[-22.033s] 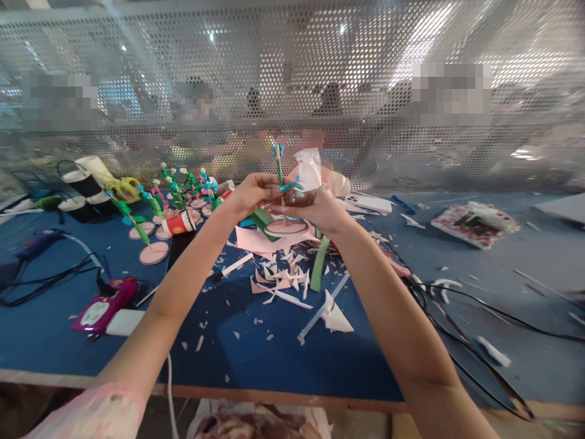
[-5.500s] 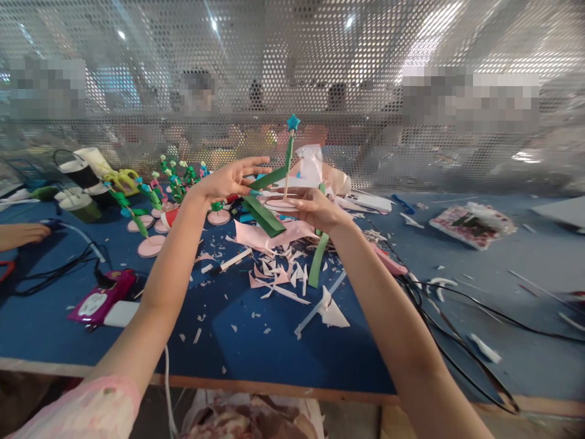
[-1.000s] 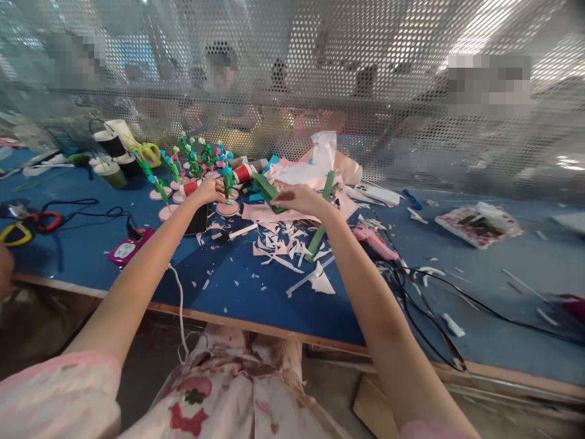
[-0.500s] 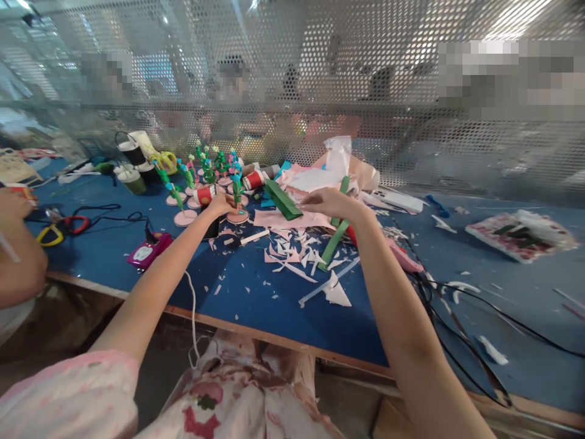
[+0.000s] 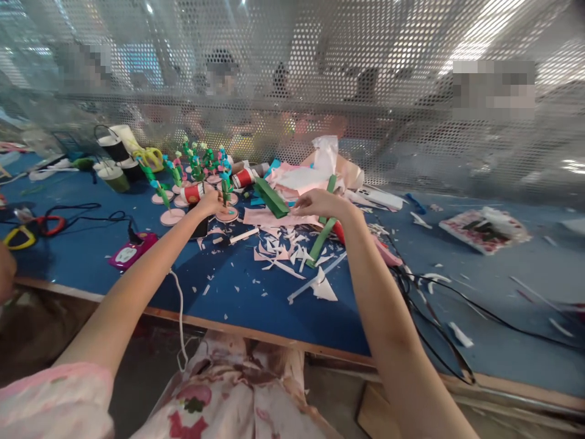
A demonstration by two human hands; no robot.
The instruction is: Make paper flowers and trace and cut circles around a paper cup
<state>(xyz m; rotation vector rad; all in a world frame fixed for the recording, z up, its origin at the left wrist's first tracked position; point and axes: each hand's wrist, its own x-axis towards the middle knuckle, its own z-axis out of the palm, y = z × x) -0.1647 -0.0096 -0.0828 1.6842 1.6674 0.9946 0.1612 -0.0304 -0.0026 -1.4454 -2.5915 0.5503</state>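
Note:
My left hand (image 5: 211, 202) reaches forward to a small green-and-blue plant figure (image 5: 226, 188) on a round pink base (image 5: 227, 214). Its fingers close on the figure's lower left side, near the base, and the figure stands upright. Just left of that hand lies a red-and-white paper roll (image 5: 192, 194), and a black flat object (image 5: 200, 228) is partly hidden under the wrist. My right hand (image 5: 317, 201) hovers low over a pink paper sheet (image 5: 260, 216), fingers stretched to the left. Beside its fingertips rests a folded green strip (image 5: 271, 198).
Several more plant figures (image 5: 170, 215) stand left. White and pink paper scraps (image 5: 287, 250) cover the middle front. A purple box (image 5: 132, 250), scissors (image 5: 50, 225) and dark cups (image 5: 114, 177) lie left. Black cables (image 5: 439, 329) cross the right side. A perforated metal screen (image 5: 292, 91) rises behind.
The view has turned slightly right, so everything sits further left in the picture. Both hands keep nearly the same places over the table. The other person's arm at left has mostly left view.

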